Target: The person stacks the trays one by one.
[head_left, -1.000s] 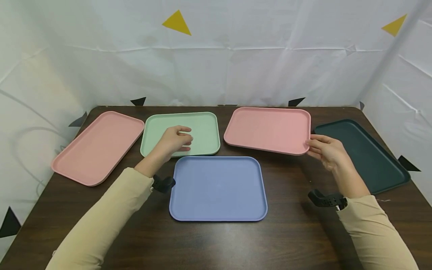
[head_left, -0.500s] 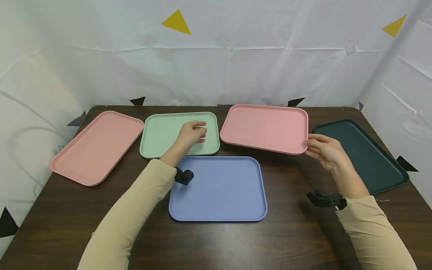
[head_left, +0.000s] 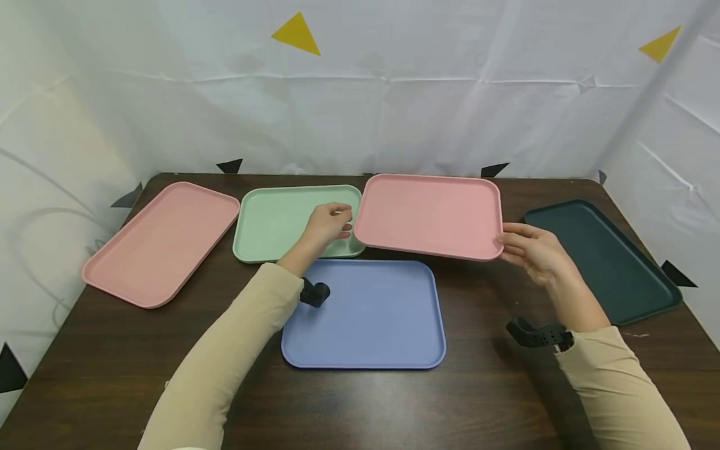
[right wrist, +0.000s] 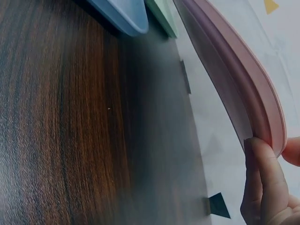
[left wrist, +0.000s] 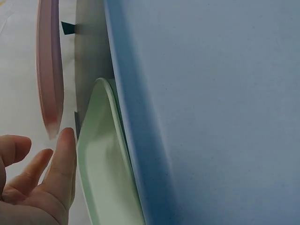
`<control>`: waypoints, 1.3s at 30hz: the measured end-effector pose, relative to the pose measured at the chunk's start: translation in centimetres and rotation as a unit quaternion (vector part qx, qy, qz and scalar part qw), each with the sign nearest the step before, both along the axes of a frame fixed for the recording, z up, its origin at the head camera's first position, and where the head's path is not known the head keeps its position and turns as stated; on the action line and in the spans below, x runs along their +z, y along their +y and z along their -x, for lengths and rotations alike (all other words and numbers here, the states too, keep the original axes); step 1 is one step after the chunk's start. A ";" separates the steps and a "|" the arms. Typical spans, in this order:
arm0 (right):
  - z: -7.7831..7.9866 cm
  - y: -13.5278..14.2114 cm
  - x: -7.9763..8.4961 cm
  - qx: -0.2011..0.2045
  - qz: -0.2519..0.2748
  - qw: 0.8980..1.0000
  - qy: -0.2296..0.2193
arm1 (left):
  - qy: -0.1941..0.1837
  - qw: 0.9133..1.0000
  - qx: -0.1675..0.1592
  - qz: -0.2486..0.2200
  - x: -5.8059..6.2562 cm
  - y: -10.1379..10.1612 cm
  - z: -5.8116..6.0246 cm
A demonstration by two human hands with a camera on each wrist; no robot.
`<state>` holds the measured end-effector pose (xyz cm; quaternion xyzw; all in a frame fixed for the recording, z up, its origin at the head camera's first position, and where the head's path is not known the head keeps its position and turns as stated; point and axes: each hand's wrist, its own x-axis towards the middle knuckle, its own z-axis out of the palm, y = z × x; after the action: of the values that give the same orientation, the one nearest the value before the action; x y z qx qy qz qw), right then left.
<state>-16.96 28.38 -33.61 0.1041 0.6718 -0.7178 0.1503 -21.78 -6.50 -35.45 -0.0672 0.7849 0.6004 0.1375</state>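
Note:
My right hand (head_left: 531, 253) pinches a pink tray (head_left: 430, 215) at its right end, thumb on one face and fingers under the other. In the right wrist view that pink tray (right wrist: 243, 79) is raised off the table. Over the right part of a light green tray (head_left: 281, 219) is my left hand (head_left: 326, 226), thumb and fingers spread apart with nothing between them. Its fingertips are right by the held tray's left edge; the left wrist view shows them just short of the pink tray (left wrist: 50, 70). A blue tray (head_left: 365, 319) lies in front, partly under the left wrist.
On the dark wooden table (head_left: 360, 406), a second pink tray (head_left: 163, 244) lies slanted at the left and a dark green tray (head_left: 604, 262) slanted at the right. White sheeting (head_left: 394, 125) walls the back and sides.
The held pink tray has moved left in my right hand, now overlapping the light green tray's right edge. My left hand has moved right across the light green tray towards it.

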 end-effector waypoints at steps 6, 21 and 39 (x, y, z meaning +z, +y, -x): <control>0.0 -0.4 -0.1 0.019 -0.007 1.000 0.003 | -0.015 1.000 -0.010 -0.010 -0.4 -0.2 0.2; 0.0 -1.3 -0.3 0.058 0.033 0.998 0.003 | -0.031 0.999 -0.032 0.029 -0.5 -1.7 0.1; -0.1 -2.8 -0.4 0.136 -0.024 0.990 0.010 | -0.031 0.995 -0.068 0.061 -0.2 -4.4 -1.5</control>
<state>-16.89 25.54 -34.03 0.0082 0.6980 -0.6755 0.2376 -20.25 -10.90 -35.61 -0.0405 0.8180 0.5386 0.1976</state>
